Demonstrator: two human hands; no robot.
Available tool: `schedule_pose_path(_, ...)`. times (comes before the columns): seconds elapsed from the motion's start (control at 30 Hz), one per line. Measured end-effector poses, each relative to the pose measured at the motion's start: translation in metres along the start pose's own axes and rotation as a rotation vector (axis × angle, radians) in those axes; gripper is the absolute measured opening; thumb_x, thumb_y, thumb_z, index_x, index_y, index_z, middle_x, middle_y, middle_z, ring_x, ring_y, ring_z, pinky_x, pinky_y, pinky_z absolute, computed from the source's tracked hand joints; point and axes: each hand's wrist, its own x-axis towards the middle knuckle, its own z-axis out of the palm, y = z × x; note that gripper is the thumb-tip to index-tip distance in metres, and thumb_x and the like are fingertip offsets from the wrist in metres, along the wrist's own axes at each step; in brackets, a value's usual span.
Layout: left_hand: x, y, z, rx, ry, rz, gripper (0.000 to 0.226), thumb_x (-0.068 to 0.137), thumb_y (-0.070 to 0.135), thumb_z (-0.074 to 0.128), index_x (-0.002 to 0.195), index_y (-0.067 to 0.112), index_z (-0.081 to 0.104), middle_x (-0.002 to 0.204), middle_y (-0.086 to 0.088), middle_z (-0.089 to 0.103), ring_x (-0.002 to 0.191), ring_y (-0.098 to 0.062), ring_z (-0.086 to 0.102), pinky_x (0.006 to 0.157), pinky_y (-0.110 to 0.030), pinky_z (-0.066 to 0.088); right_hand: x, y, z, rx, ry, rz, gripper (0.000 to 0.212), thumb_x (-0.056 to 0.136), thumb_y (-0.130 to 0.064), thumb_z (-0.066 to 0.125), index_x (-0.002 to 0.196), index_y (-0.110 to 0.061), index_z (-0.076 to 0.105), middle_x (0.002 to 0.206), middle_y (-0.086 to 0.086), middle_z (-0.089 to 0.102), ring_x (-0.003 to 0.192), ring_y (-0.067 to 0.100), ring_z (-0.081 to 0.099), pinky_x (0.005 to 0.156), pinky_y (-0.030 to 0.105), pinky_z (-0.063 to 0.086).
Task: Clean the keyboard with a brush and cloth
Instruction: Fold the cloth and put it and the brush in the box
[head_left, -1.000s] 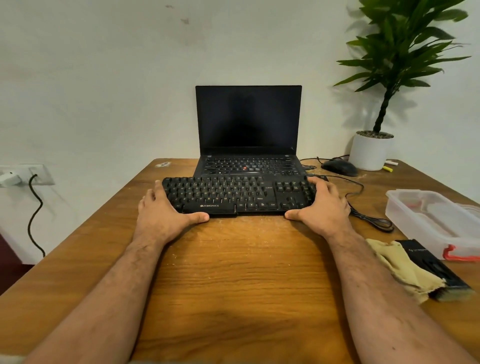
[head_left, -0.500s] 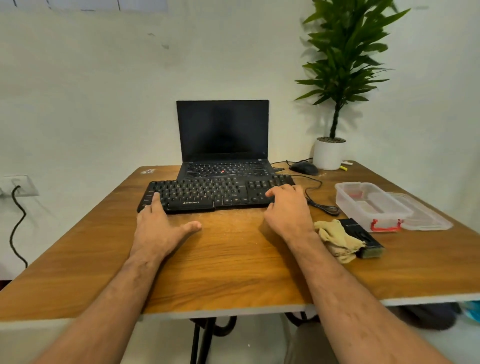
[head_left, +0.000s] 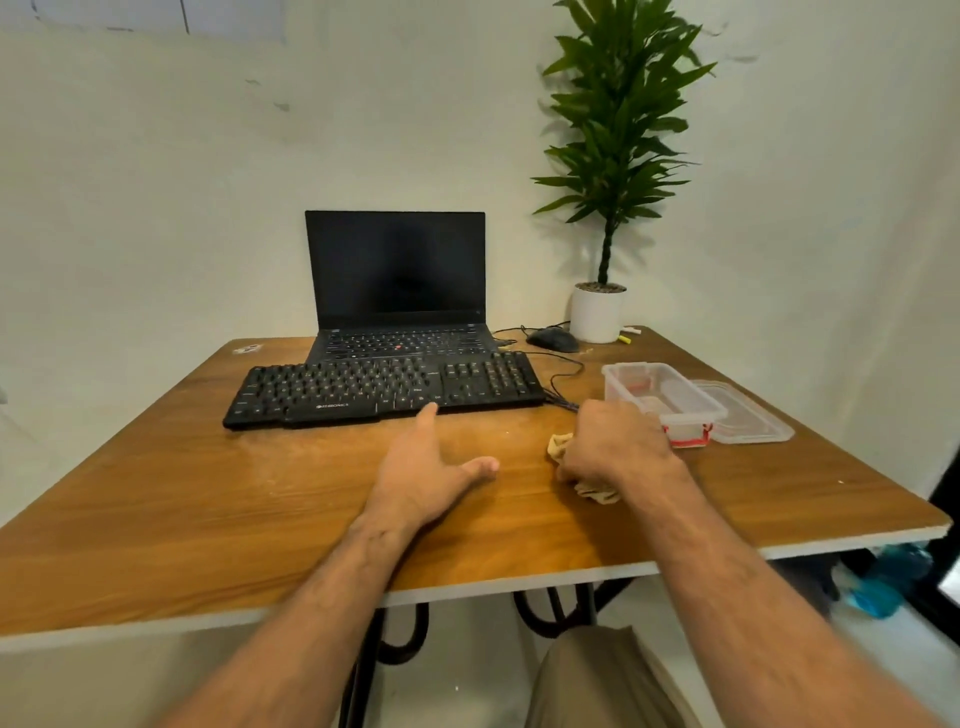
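Nearest the worktop's (head_left: 260, 519) front edge, both hands had come off the keyboard (head_left: 384, 389), which they had been gripping by its two ends a second earlier. Left hand (head_left: 421, 478) lay flat and open on the wood just in front of the keyboard, fingers straight, its forefinger tip at the keyboard's near edge and holding nothing. Right hand (head_left: 618, 452) had swung out to the right of the keyboard and was curled down over the yellowish cloth (head_left: 592, 488), bunches of which showed on either side of the fist; the fingers seemed to be closing on it. That suggested the positioning of the keyboard was done and the gathering of tools had begun. A dark box that had lain by the cloth a moment before was now hidden under the hand, and no brush could be picked out.

Just right of the keyboard stood a clear plastic container (head_left: 670, 395) with red clips, open, touching or nearly touching the right hand. Something pale and reddish lay inside, too blurred to name. Its clear lid (head_left: 748, 415) lay flat beside it, further right.

Behind the keyboard stood an open laptop (head_left: 395, 270), screen dark. Behind the keyboard's right end lay a black mouse (head_left: 553, 340), and beyond that a potted plant (head_left: 597, 312) in a white pot.
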Motion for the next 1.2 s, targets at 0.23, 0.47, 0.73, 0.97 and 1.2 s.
schedule_pose_path(0.23,0.011,0.055,0.031,-0.701,-0.236,-0.209,0.057,0.086,0.066,0.061,0.112,0.016,0.071,0.109,-0.006,0.073,0.098,-0.018,0.070,0.091,-0.034,0.058,0.006,0.005,0.014,0.235,0.310,-0.123,0.021,0.095,-0.023,0.065,0.116,-0.020,0.067,0.116,-0.002,0.064,0.104,0.013,0.058,0.096,0.030,0.049)
schedule_pose_path(0.47,0.037,0.067,0.033,-0.989,-0.218,-0.251,0.017,0.091,0.011,0.068,0.105,0.005,0.075,0.101,-0.012,0.077,0.088,-0.020,0.073,0.072,-0.031,0.061,0.018,0.017,0.029,0.627,0.267,-0.296,0.048,0.084,-0.036,0.078,0.123,-0.036,0.051,0.125,-0.018,0.046,0.108,-0.002,0.048,0.096,0.020,0.045)
schedule_pose_path(0.73,0.059,0.077,0.019,-0.990,-0.207,-0.091,0.021,0.101,0.011,0.055,0.112,0.004,0.072,0.097,-0.014,0.076,0.080,-0.021,0.071,0.068,-0.034,0.061,0.040,0.022,0.019,1.195,-0.006,-0.094,0.046,0.081,-0.031,0.082,0.124,-0.030,0.065,0.101,-0.009,0.076,0.093,0.006,0.071,0.079,0.029,0.058)
schedule_pose_path(0.97,0.064,0.073,0.010,-1.134,-0.325,-0.075,0.026,0.102,0.018,0.053,0.124,0.017,0.067,0.114,-0.014,0.074,0.106,-0.034,0.070,0.092,-0.054,0.057,0.050,0.020,0.022,1.688,-0.230,-0.155,0.051,0.082,-0.014,0.074,0.130,-0.024,0.060,0.113,0.003,0.076,0.105,0.022,0.073,0.086,0.040,0.059)
schedule_pose_path(1.2,0.068,0.068,0.015,-1.024,-0.213,-0.117,0.023,0.094,0.011,0.066,0.117,0.007,0.064,0.105,-0.016,0.074,0.077,-0.021,0.072,0.062,-0.034,0.062,0.051,0.011,0.024,1.059,0.173,-0.251,0.065,0.086,-0.024,0.079,0.132,-0.060,0.050,0.146,-0.018,0.041,0.127,0.009,0.050,0.100,0.038,0.053)
